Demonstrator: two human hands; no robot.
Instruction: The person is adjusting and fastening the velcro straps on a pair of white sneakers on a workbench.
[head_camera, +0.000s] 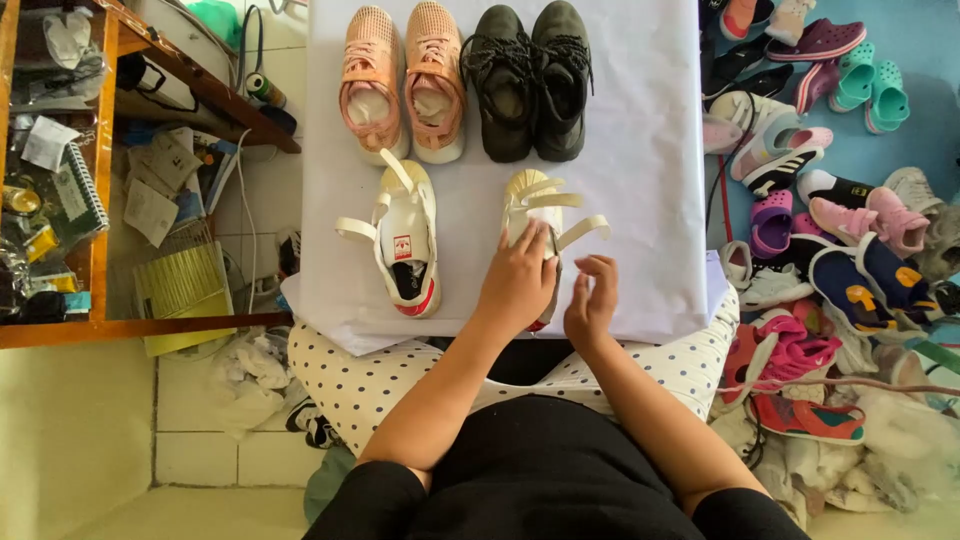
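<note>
White strap sneaker (540, 205) on the white sheet (650, 120), right of centre, toe pointing away, three cream straps fanned open. Left hand (518, 280) flat over the tongue and heel half, fingers spread, pressing down rather than gripping. Right hand (592, 300) just beside it to the right, loosely curled, holding nothing, fingertips near the lowest strap end (590, 230) but apart from it.

Judgement on doing this well: keep the left palm weight on the shoe so it doesn't skid on the sheet; take one strap at a time with the right, starting nearest the heel; pull across flat, no twist, then press down along its length. Avoid dragging the sheet (looks loose over the lap, edge hanging at the knees).

Matching sneaker (405, 245) to the left, well apart, straps also undone, red heel tab toward the body. Beyond: pink pair (405, 80) and black pair (530, 80) lined up side by side, toes away. Right of the sheet: heap of mixed shoes (830, 200) on a blue floor. Left: wooden shelf (100, 180) with papers and clutter. Polka-dot fabric over the knees below the sheet.
</note>
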